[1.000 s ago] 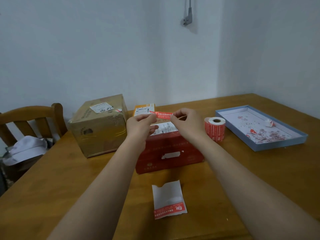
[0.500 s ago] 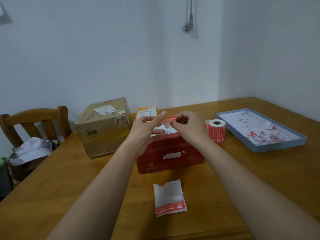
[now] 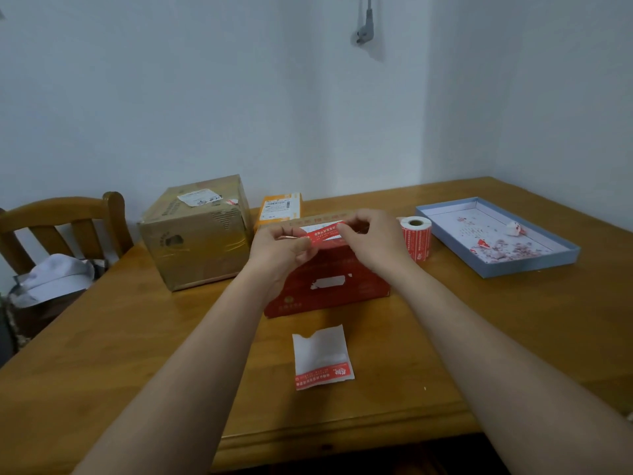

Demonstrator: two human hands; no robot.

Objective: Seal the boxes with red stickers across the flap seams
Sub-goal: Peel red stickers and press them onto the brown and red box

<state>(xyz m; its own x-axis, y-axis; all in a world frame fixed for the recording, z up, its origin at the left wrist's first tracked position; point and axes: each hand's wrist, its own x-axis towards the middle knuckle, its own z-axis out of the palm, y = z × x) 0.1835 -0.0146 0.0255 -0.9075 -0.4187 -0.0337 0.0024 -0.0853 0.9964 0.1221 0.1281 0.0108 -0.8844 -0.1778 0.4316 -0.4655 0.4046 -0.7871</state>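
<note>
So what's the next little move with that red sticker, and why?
Probably lower it onto the red box and press it flat. Both hands, left and right, pinch the red sticker stretched just above the box top, not yet stuck down.

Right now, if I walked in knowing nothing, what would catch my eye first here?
Most likely the two hands at the centre: the left hand and right hand pinch a red sticker stretched between them, just above the red box. Next, the sticker roll standing right of that box, and the taped brown carton to its left. Nearer the table's front edge lies a torn backing paper.
</note>
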